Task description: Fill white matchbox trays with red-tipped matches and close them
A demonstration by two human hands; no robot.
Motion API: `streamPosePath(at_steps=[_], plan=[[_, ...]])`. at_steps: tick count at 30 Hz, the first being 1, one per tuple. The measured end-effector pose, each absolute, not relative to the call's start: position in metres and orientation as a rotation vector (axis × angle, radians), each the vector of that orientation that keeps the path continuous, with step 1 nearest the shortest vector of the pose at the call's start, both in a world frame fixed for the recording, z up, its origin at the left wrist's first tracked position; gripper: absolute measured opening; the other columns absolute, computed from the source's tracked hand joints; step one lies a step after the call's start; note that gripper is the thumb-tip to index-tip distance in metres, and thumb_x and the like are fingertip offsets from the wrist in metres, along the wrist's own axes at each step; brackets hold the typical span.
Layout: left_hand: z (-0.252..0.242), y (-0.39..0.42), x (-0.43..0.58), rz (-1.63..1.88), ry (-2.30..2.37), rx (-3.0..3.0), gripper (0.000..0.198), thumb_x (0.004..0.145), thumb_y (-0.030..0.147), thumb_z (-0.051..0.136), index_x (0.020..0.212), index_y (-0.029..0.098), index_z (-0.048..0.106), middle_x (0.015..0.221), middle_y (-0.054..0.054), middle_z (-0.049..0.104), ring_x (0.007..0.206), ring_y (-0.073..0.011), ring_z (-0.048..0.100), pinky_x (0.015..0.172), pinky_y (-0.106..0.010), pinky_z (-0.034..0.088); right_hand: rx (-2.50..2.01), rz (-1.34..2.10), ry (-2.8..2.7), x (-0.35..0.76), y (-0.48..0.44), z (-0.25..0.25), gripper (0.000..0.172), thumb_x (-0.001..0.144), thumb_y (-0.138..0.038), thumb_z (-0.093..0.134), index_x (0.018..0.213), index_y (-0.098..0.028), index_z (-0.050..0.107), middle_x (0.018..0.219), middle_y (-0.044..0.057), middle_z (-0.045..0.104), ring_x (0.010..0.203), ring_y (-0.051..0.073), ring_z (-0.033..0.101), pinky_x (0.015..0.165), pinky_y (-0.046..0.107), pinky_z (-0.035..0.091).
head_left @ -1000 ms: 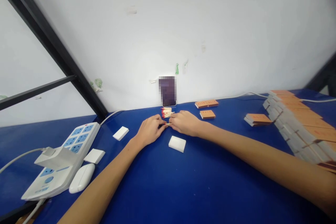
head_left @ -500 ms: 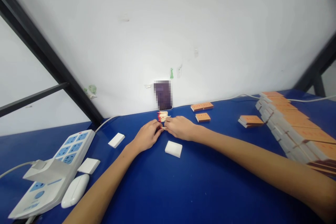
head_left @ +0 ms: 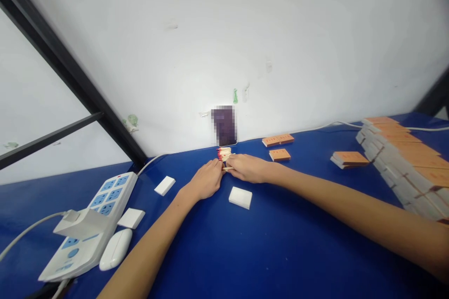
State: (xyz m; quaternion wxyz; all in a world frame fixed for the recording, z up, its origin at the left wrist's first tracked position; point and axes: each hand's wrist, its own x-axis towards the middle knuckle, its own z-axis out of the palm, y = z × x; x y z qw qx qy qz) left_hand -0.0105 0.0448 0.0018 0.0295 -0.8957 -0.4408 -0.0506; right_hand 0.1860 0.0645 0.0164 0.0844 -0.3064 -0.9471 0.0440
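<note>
hands nearly meet at the center of the frame, the left hand (head_left: 207, 179) and the right hand (head_left: 247, 168) both pinched narrow on a pale matchstick (head_left: 228, 168) held crosswise between their fingertips; whether it is one stick or several is too small to tell. just above them, red-tipped matches (head_left: 225, 153) lie bunched on the blue surface (head_left: 266, 247), below a pixelated dark panel (head_left: 225, 126) upright at the white wall (head_left: 315, 32). one white box (head_left: 240, 197) sits just below the hands, while a second white box (head_left: 164, 186) and a third white box (head_left: 131, 218) lie at left, near a white rounded case (head_left: 115, 249) and a power strip (head_left: 84, 250) at lower left. right of center are small orange-topped boxes (head_left: 279, 154), with a tall stack of orange-topped boxes (head_left: 403, 145) at the right edge.
</note>
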Motion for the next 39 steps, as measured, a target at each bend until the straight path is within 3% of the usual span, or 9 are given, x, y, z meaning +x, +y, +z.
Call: streamPosePath(at_steps=[6, 11, 15, 21, 24, 30, 39], plan=[[0.013, 0.036, -0.008, -0.094, -1.446, -2.744, 0.029, 0.101, 0.029, 0.026, 0.100, 0.015, 0.052, 0.101, -0.013, 0.059, 0.089, -0.0244, 0.058, 0.082, -0.040, 0.049, -0.893, 0.125, -2.862, 0.186, 0.062, 0.037, 0.019, 0.094, -0.018, 0.046, 0.082, -0.014, 0.060, 0.091, 0.010, 0.066, 0.083, 0.019, 0.059, 0.078, 0.033, 0.037], [0.027, 0.017, -0.004, -0.152, -1.471, -2.917, 0.027, 0.101, 0.031, 0.026, 0.101, 0.018, 0.049, 0.103, -0.010, 0.059, 0.089, -0.0222, 0.059, 0.082, -0.038, 0.049, -0.933, 0.482, -2.932, 0.195, 0.051, 0.069, 0.028, 0.091, -0.028, 0.049, 0.069, -0.015, 0.061, 0.064, 0.003, 0.061, 0.056, 0.012, 0.048, 0.057, 0.026, 0.032], [0.034, 0.001, 0.002, -0.089, -1.354, -3.017, 0.020, 0.098, 0.024, 0.032, 0.105, 0.019, 0.050, 0.104, -0.010, 0.059, 0.093, -0.0227, 0.060, 0.085, -0.037, 0.048, -0.921, 0.841, -2.995, 0.204, 0.044, 0.082, 0.028, 0.086, -0.033, 0.052, 0.069, -0.015, 0.065, 0.064, 0.002, 0.066, 0.055, 0.012, 0.051, 0.055, 0.025, 0.033], [0.039, -0.013, 0.002, -0.036, -1.226, -3.087, 0.019, 0.095, 0.019, 0.036, 0.102, 0.019, 0.053, 0.102, -0.009, 0.060, 0.088, -0.0208, 0.060, 0.082, -0.034, 0.049, -0.972, 1.010, -3.042, 0.201, 0.030, 0.089, 0.020, 0.078, -0.026, 0.053, 0.065, -0.015, 0.063, 0.059, 0.001, 0.065, 0.059, 0.012, 0.057, 0.056, 0.023, 0.037], [0.038, -0.014, 0.001, -0.068, -1.183, -3.125, 0.022, 0.097, 0.023, 0.034, 0.099, 0.018, 0.055, 0.100, -0.009, 0.060, 0.087, -0.0206, 0.060, 0.082, -0.033, 0.048, -1.005, 0.990, -3.052, 0.197, 0.024, 0.088, 0.017, 0.076, -0.023, 0.054, 0.062, -0.016, 0.060, 0.056, 0.000, 0.061, 0.057, 0.012, 0.055, 0.056, 0.024, 0.036], [0.036, -0.013, 0.002, -0.150, -1.149, -3.167, 0.025, 0.098, 0.031, 0.039, 0.098, 0.018, 0.061, 0.101, -0.009, 0.060, 0.091, -0.0208, 0.059, 0.085, -0.035, 0.048, -1.000, 0.810, -3.111, 0.193, 0.023, 0.081, 0.027, 0.074, -0.021, 0.056, 0.049, -0.018, 0.048, 0.046, -0.005, 0.039, 0.050, 0.010, 0.036, 0.051, 0.027, 0.027], [0.043, -0.012, 0.004, -0.216, -1.218, -3.143, 0.018, 0.082, 0.030, 0.059, 0.096, 0.020, 0.066, 0.100, -0.006, 0.064, 0.091, -0.0209, 0.062, 0.086, -0.033, 0.049, -1.083, 0.815, -3.114, 0.192, 0.024, 0.078, 0.025, 0.075, -0.024, 0.059, 0.052, -0.017, 0.050, 0.048, -0.003, 0.046, 0.050, 0.010, 0.041, 0.051, 0.025, 0.028]])
